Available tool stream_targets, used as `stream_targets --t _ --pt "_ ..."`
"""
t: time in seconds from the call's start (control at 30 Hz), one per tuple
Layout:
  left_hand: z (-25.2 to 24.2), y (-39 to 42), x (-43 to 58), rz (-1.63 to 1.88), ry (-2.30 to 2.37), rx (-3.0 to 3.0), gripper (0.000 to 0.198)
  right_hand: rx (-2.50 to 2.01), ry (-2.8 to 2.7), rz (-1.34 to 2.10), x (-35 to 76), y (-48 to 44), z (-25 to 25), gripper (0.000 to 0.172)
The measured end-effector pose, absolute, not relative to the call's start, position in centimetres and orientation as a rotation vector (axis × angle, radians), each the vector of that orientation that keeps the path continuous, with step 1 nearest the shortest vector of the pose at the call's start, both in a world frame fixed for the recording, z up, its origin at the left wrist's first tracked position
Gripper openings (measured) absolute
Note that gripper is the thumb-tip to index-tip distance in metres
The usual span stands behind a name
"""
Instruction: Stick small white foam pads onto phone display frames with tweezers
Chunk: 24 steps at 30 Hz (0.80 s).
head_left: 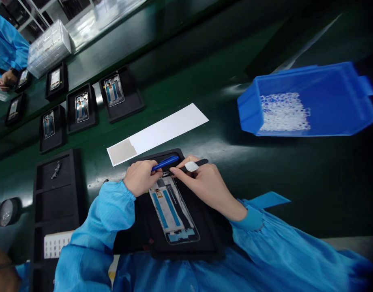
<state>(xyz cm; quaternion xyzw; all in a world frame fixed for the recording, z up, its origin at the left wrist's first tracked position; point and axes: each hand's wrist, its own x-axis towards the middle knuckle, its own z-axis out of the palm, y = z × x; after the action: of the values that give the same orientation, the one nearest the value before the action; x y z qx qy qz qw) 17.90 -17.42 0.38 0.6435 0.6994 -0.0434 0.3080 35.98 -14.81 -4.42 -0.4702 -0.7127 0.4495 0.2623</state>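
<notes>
A phone frame with blue strips lies in a black tray right in front of me. My left hand is closed around a blue tool whose tip points at the frame's top end. My right hand pinches a black tool with a white wrap near my fingertips, held over the same top end. Both sleeves are blue.
A white paper strip lies beyond the tray. A blue bin of clear small parts sits at right. Several black trays with phone frames line the green belt at left, near a black compartment tray. Another person's hand is far left.
</notes>
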Motion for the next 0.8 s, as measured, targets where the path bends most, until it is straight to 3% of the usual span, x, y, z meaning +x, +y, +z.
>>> stream_targets --t 0.37,0.5,0.63,0.8 --pt "0.2 -17.6 18.1 -0.081 1.890 1.658 0.015 -1.166 -2.034 1.011 35.6 -15.4 -4.8 0.040" --pt "0.7 -19.2 17.7 0.098 1.958 1.674 0.015 -1.076 -1.990 0.970 35.8 -15.3 -4.9 0.035" --pt "1.5 -25.5 16.8 0.386 2.128 1.600 0.029 -1.052 -1.656 0.975 36.8 -15.7 -5.6 0.025" --pt "-0.7 -36.2 19.5 0.215 2.155 1.347 0.057 -0.991 -1.412 1.213 36.8 -18.0 -6.7 0.023"
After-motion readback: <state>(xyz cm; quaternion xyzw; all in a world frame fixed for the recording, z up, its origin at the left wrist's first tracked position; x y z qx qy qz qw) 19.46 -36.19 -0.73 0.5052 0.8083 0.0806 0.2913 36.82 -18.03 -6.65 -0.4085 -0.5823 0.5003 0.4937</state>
